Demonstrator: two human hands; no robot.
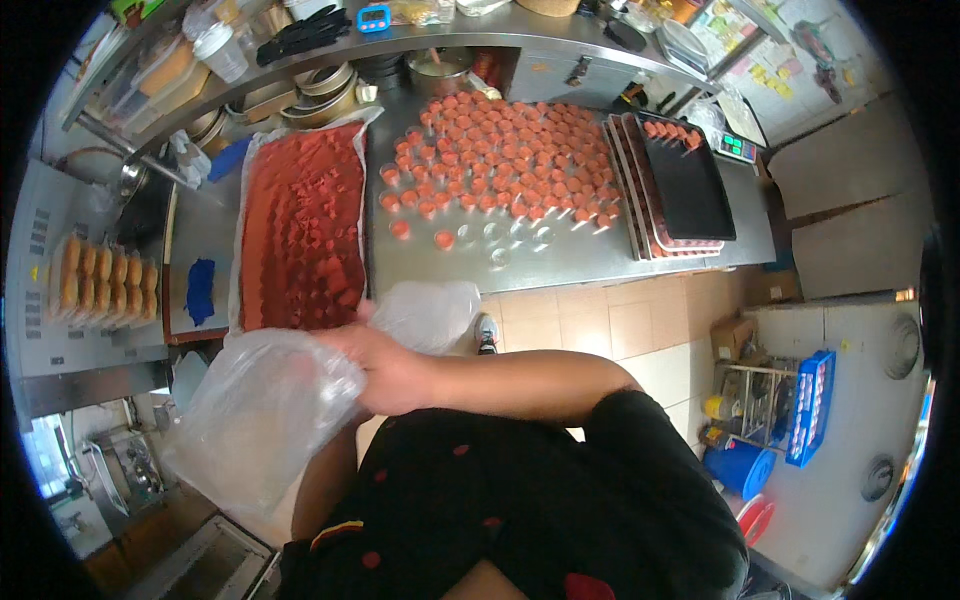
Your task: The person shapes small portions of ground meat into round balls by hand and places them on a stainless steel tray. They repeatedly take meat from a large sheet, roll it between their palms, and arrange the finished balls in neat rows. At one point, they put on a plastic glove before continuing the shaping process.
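Observation:
My right hand [386, 371] reaches across from the right and is closed on a clear plastic bag [262, 420] that hangs in front of me. My left forearm rises from the lower left; my left hand is mostly hidden behind or inside the bag, its hold unclear. More clear plastic [431, 315] spreads to the right of my hands; whether it is the same bag cannot be told. Just beyond lies a large paper-lined tray of red sponge cake [304, 225], its surface uneven. Many small clear cups with red cake rounds [517, 157] stand on the steel table [570, 262].
Several stacked trays [690, 180] stand at the table's right, near a digital scale [739, 148]. Some clear cups [499, 257] without red rounds stand near the front edge. A steel shelf [420, 37] crosses above the back. Packed bread rolls [105, 281] are at left, beside a blue cloth [200, 292].

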